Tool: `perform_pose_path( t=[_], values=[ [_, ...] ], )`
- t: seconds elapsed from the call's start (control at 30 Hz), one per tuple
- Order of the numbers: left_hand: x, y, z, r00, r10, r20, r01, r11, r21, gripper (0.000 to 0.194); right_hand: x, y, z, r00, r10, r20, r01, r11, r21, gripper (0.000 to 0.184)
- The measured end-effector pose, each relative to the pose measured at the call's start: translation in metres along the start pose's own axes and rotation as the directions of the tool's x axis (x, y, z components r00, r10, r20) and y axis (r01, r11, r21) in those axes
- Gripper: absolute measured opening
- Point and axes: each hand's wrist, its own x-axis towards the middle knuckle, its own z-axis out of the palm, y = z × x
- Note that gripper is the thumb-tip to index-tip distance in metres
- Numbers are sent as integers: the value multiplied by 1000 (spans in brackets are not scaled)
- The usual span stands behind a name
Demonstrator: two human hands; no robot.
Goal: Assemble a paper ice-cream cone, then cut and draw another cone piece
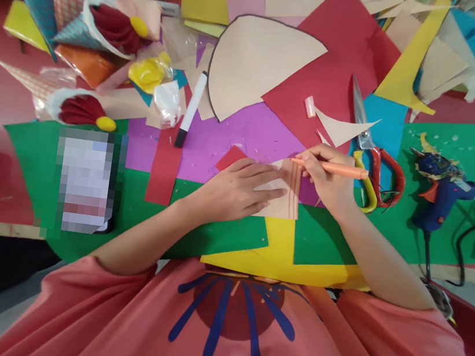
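My right hand (327, 175) grips an orange marker (346, 170), its tip at the top of a small cream paper piece (282, 204). Several orange lines run down the right side of that piece. My left hand (242, 190) lies flat across the paper's left part with fingers spread, hiding some of it. A red paper scrap (230, 156) pokes out above the left hand. Just right of my right hand lie scissors (374, 155) with one red and one yellow handle. Above the hands rests a larger cream paper cone shape (257, 58) with a dark outline.
A blue glue gun (442, 202) with its cord lies at the right on green sheet. A white marker with black cap (192, 108) and a blurred-out phone (88, 182) are at the left. Paper cone figures (80, 108) and clay packets (90, 65) crowd the upper left.
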Motion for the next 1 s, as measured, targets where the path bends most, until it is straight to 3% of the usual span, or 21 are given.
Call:
perform_pose_path(
  t=[0.17,0.33,0.6,0.8,1.0],
  values=[
    [0,-1,0,1000,-13,28,13,1000,-2,34,1,-3,0,999,-35,1,35,999,-11,22],
    [0,-1,1,1000,8,-21,-8,1000,-12,31,1,-2,0,1000,1,-4,-1,999,40,22],
    [-1,-2,2,1000,-4,5,5,1000,-23,33,1,-1,0,1000,-26,-16,26,999,-19,24],
    [1,-1,2,999,9,-44,-9,1000,-3,30,2,-6,0,999,-6,46,3,997,73,21],
    [0,-2,5,997,-14,-74,13,1000,-12,32,0,1,1,998,-39,-55,48,986,160,19]
  ],
)
